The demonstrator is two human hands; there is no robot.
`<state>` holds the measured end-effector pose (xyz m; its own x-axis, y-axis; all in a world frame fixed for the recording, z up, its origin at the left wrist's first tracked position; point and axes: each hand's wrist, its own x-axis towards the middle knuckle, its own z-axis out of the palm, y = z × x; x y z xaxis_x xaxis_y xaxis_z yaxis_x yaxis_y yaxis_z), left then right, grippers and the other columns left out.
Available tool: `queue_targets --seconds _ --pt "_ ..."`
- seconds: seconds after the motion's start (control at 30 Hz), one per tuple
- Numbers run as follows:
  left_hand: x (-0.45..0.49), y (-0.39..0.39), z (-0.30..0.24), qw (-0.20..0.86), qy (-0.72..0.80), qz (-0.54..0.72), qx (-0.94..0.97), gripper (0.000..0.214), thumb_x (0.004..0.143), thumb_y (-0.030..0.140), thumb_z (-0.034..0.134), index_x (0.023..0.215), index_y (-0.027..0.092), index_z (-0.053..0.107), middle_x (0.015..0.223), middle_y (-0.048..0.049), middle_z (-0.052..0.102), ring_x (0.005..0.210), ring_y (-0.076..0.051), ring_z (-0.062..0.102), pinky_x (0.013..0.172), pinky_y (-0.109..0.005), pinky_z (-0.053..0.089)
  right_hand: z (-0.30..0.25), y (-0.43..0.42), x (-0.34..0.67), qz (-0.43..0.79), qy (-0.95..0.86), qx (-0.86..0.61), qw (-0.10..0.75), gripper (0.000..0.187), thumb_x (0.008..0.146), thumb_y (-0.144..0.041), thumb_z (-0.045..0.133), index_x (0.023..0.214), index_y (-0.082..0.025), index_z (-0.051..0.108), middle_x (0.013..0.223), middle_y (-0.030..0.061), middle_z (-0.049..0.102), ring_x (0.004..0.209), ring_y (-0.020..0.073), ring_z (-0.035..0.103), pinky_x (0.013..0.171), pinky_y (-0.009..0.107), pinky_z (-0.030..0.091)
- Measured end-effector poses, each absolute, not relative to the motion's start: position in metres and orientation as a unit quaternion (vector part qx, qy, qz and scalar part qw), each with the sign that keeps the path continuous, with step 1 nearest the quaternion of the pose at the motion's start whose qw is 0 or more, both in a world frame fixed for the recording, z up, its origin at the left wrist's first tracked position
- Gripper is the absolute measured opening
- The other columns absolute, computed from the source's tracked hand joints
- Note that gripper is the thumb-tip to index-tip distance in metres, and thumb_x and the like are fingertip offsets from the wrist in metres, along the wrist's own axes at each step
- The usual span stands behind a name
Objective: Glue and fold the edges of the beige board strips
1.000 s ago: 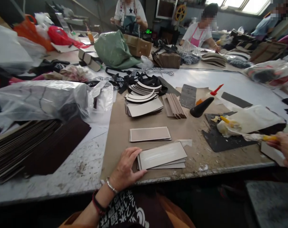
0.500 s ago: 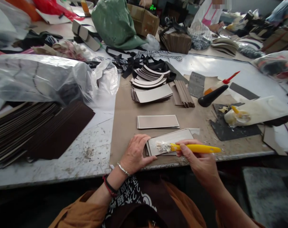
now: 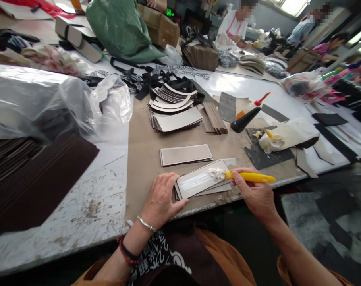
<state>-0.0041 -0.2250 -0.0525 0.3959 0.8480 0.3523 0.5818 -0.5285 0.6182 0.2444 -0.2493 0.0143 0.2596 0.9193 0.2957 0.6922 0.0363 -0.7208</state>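
Note:
My right hand [image 3: 256, 194] is closed around the yellow handle of a glue brush [image 3: 251, 177]. Its white-coated bristles rest on the right part of the top piece in a small stack of pale rectangular panels [image 3: 198, 184]. Wet white streaks run across that panel's face. My left hand [image 3: 161, 198] grips the stack's left end, thumb along the near edge and fingers at the far corner. Just beyond lies a second small stack of bordered rectangular panels [image 3: 186, 155], touched by neither hand.
Farther back are a pile of pale panels [image 3: 178, 120], curved strips [image 3: 171, 103] and brown strips [image 3: 214, 118]. A white glue container [image 3: 290, 137] lies on its side at right, near a black cone-shaped object [image 3: 246, 120]. Dark panels [image 3: 49, 186] and plastic wrap [image 3: 64, 103] occupy the left.
The brush has swept rightward and away along the top panel, leaving white streaks behind it. My left hand keeps its hold on the stack. The camera view has turned to the right.

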Motion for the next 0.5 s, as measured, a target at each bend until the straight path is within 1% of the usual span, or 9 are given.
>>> queue_targets --seconds 0.17,0.3,0.37,0.5 --pt "-0.005 -0.225 -0.056 0.191 0.434 0.332 0.815 0.054 0.072 0.031 0.069 0.117 0.017 0.043 0.113 -0.0116 0.054 0.107 -0.027 0.049 0.093 -0.047 0.042 0.025 -0.245 0.263 0.044 -0.620 -0.689 0.374 0.016 0.084 -0.035 0.056 0.083 -0.020 0.059 0.080 0.0055 0.063 0.073 0.0202 0.063 0.069 0.036 0.053" --pt "-0.005 -0.224 -0.057 0.187 0.430 0.339 0.816 0.052 0.074 0.034 0.067 0.118 0.019 0.043 0.113 -0.0107 0.055 0.106 -0.027 0.050 0.093 -0.047 0.043 0.037 -0.240 0.263 -0.021 -0.681 -0.639 0.358 0.008 0.086 -0.026 0.053 0.083 -0.021 0.059 0.081 0.0053 0.062 0.080 0.0199 0.061 0.078 0.038 0.050" --pt "-0.005 -0.223 -0.058 0.182 0.427 0.341 0.817 0.053 0.074 0.035 0.067 0.118 0.018 0.043 0.112 -0.0109 0.055 0.106 -0.027 0.051 0.092 -0.047 0.044 0.035 -0.240 0.257 -0.025 -0.717 -0.606 0.343 0.007 0.087 -0.021 0.051 0.088 -0.021 0.059 0.083 0.0058 0.062 0.082 0.0199 0.060 0.079 0.038 0.051" --pt "-0.006 -0.222 -0.059 0.173 0.423 0.335 0.824 0.053 0.074 0.037 0.066 0.118 0.018 0.043 0.112 -0.0111 0.055 0.106 -0.027 0.051 0.092 -0.047 0.044 0.026 -0.252 0.228 0.012 -0.792 -0.544 0.277 0.016 0.086 -0.012 0.047 0.096 -0.020 0.058 0.087 0.0082 0.063 0.084 0.0203 0.059 0.076 0.035 0.052"
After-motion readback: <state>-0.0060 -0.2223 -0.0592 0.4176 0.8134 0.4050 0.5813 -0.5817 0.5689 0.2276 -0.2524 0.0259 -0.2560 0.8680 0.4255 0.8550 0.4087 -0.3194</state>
